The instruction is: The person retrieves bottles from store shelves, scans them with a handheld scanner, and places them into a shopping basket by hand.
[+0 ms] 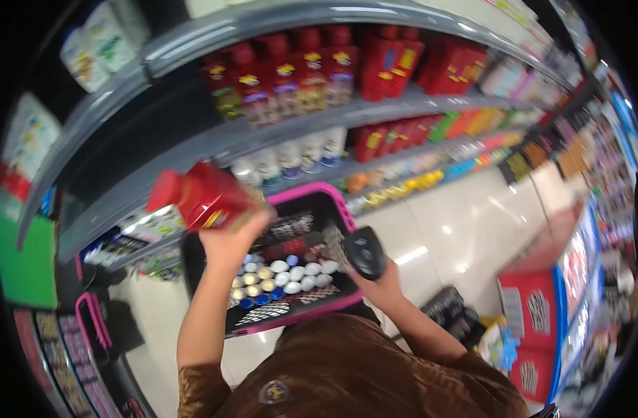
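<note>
My left hand [232, 240] is wrapped round a red bottle [211, 198], tilted on its side and slightly blurred, above the left part of a black basket with a pink rim [343, 205]. In my right hand [381, 282] is a black handheld device [365, 253], held at the basket's right edge. Inside the basket stand several white-capped bottles [308, 275], with cream and blue caps beside them and dark red items [291, 247] behind.
Ahead, a grey shelf [193, 143] bears red pump bottles [284, 76], with white bottles [291, 160] below. Another pink-rimmed basket [89, 320] is at the left. Red boxes [534, 306] and dark packages [447, 310] are on the right.
</note>
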Demonstrator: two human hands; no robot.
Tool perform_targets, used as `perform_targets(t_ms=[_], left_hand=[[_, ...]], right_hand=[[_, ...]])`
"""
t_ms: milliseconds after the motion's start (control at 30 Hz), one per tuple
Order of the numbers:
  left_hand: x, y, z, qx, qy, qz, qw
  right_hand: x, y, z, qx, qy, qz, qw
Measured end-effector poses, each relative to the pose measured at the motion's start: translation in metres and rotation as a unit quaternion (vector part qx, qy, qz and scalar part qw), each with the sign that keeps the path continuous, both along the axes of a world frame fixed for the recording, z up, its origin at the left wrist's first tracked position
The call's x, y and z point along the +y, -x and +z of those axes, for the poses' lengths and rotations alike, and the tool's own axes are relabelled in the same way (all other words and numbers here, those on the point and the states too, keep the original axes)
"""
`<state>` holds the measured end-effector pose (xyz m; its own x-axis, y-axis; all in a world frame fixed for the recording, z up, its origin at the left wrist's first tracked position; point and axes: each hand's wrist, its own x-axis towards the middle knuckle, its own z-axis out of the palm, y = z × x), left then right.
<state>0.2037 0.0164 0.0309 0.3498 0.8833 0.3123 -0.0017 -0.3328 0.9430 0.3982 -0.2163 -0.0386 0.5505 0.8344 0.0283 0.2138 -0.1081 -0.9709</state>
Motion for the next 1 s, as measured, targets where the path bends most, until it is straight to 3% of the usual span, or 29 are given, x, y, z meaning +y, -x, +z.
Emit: perform_targets(t_ms=[67, 200, 333, 400, 467, 533, 667, 700, 767, 833, 933, 1000], left_hand=[[-0.046, 0.017, -0.029, -0.079, 0.134, -0.124, 0.980], [-0.093, 0.022, -0.056, -0.018, 0.289, -0.214, 0.933], [-0.105, 0.024, -0.081, -0.064, 0.345, -0.213, 0.912], [-0.098, 0.030, -0.087, -0.054, 0.362, -0.296, 0.883], [-0.091, 0.040, -0.089, -0.053, 0.362, -0.292, 0.884], [-0.077, 0.047, -0.113, -0.036, 0.428, -0.344, 0.835], [-0.047, 0.053, -0.102, -0.120, 0.457, -0.265, 0.841], [-0.040, 0.054, -0.096, -0.093, 0.443, -0.227, 0.862], [-0.026, 0.059, -0.091, -0.063, 0.435, -0.181, 0.880], [-0.011, 0.069, -0.089, 0.002, 0.403, -0.198, 0.893], [-0.006, 0.076, -0.081, 0.087, 0.334, -0.205, 0.916], [-0.003, 0.082, -0.077, 0.124, 0.298, -0.197, 0.926]], right_hand=[[0.008, 0.029, 0.035, 0.106, -0.013, 0.036, 0.994], [0.009, 0.063, 0.001, 0.190, -0.092, 0.069, 0.975], [0.004, 0.084, 0.008, 0.202, -0.107, 0.062, 0.972], [-0.002, 0.088, -0.003, 0.213, -0.059, 0.074, 0.973], [-0.009, 0.091, 0.001, 0.220, -0.050, 0.042, 0.973], [-0.018, 0.094, 0.001, 0.251, -0.018, 0.004, 0.968], [-0.030, 0.088, -0.008, 0.252, 0.015, 0.029, 0.967], [-0.032, 0.085, -0.007, 0.210, 0.022, 0.053, 0.976], [-0.033, 0.081, -0.008, 0.236, 0.040, 0.080, 0.968], [-0.033, 0.082, -0.009, 0.265, 0.052, 0.108, 0.957], [-0.022, 0.078, -0.010, 0.209, 0.042, 0.164, 0.963], [-0.016, 0.076, -0.015, 0.276, 0.042, 0.155, 0.948]])
